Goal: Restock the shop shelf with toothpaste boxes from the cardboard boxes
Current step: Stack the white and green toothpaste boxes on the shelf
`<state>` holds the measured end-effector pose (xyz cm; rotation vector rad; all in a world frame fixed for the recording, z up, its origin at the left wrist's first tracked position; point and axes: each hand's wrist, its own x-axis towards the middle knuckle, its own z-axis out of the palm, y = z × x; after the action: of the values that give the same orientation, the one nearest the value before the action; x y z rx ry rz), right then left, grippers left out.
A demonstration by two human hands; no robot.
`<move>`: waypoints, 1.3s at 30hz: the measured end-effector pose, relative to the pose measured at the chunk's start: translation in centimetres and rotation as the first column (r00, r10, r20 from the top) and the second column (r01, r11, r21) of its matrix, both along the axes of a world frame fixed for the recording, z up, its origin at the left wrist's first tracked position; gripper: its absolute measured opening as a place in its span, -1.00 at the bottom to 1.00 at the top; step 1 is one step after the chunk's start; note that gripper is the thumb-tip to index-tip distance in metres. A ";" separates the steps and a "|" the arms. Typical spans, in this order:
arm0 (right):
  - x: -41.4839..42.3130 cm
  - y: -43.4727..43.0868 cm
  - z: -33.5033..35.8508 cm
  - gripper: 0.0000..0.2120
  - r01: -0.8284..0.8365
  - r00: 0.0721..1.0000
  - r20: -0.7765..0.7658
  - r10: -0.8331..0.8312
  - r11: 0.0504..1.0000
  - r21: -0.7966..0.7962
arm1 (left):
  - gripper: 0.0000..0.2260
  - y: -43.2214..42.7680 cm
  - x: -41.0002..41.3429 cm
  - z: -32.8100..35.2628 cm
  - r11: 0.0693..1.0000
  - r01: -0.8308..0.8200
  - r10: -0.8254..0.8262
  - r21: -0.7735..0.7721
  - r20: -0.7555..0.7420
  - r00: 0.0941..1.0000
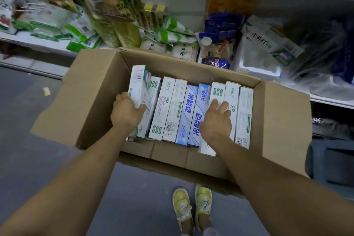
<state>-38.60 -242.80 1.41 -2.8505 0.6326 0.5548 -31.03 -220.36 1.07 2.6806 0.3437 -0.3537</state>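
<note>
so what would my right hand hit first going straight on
The right hand would likely meet the white-and-green toothpaste box just ahead of its fingertips; it may be touching, depth unclear.

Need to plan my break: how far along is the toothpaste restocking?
Early, it seems. Done: the cardboard box stands open, flaps spread. In hand: the left hand grips the leftmost toothpaste box, lifted above the row; the right hand rests open fingers on white boxes further right. Left: the row, including two blue boxes, fills the cardboard box, and no toothpaste shows on the shelf in view.
</note>
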 end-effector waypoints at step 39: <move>-1.5 -4.5 22.3 -0.90 0.181 0.867 -0.143 -0.478 0.033 0.983 | -0.62 -7.5 -9.2 17.5 0.504 -0.111 0.016 -0.857 -0.120 0.993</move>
<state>-40.15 -247.30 23.68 -1.2976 0.5256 0.3123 -40.26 -227.84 18.56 1.6321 0.2017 -0.4759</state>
